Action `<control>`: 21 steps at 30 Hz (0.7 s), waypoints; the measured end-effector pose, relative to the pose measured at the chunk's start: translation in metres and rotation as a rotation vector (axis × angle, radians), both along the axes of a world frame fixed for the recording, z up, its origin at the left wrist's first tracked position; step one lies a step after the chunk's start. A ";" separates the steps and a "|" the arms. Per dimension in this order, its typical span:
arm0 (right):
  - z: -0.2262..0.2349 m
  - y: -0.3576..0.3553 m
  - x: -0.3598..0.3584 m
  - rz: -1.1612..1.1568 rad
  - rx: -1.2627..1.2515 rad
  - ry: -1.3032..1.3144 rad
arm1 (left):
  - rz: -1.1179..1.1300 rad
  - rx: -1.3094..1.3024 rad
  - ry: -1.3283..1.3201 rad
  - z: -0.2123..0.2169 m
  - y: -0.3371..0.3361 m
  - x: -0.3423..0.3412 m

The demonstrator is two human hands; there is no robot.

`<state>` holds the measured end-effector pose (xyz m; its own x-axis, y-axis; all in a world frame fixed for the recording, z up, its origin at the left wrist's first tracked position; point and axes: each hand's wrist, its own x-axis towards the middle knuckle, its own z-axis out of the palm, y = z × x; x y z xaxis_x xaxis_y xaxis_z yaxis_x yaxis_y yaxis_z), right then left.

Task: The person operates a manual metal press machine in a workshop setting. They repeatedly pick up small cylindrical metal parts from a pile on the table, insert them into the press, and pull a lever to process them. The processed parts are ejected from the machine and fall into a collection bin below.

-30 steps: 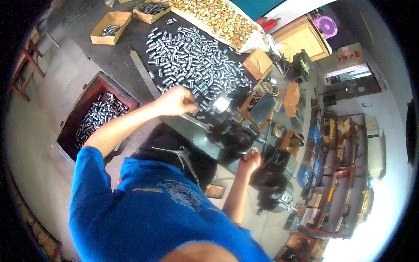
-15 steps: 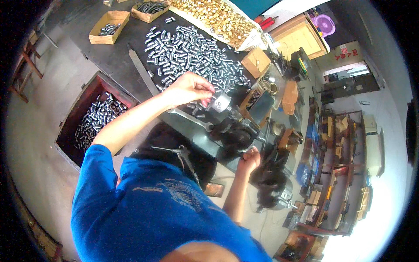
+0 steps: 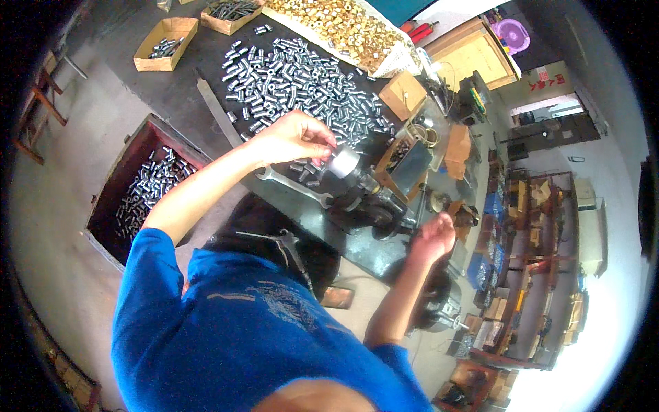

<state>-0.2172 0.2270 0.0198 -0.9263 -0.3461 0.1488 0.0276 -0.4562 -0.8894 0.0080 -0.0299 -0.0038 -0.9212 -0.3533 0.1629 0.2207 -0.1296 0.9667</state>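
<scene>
My left hand (image 3: 302, 141) is closed in a pinch at the face of a round silver chuck (image 3: 344, 163) on a small bench machine (image 3: 374, 206). Whatever is between its fingertips is too small to make out. At the machine's other end, my right hand (image 3: 434, 237) is raised with its fingers curled; what they may hold is hidden. An open-end wrench (image 3: 296, 187) lies on the bench just below my left wrist. Beyond that hand spreads a large heap of short silver metal sleeves (image 3: 302, 89).
Brass-coloured parts (image 3: 336, 27) cover a white sheet at the back. A long flat file (image 3: 216, 106) lies left of the heap. A bin (image 3: 103, 199) of sleeves stands at the left. An air blow gun (image 3: 292, 250) lies near my lap. Shelves (image 3: 528, 275) stand at the right.
My right hand has moved up and to the right, away from the middle of the machine. The chuck looks smoother and blurred now. My left hand stays almost in place.
</scene>
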 end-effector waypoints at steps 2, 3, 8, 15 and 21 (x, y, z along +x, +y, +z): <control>-0.010 -0.009 -0.028 -0.009 0.015 -0.028 | 0.007 0.003 -0.012 0.001 0.002 -0.002; -0.018 -0.018 -0.034 -0.018 0.024 -0.029 | 0.016 0.004 -0.020 0.001 0.003 -0.002; -0.090 -0.024 -0.062 -0.228 0.110 0.039 | 0.004 0.005 -0.009 0.004 0.004 -0.009; -0.102 0.030 0.013 -0.057 0.119 -0.300 | 0.037 0.030 -0.031 0.001 0.003 -0.005; -0.036 0.049 0.035 0.125 0.046 -0.141 | -0.017 0.069 -0.018 0.004 0.001 -0.004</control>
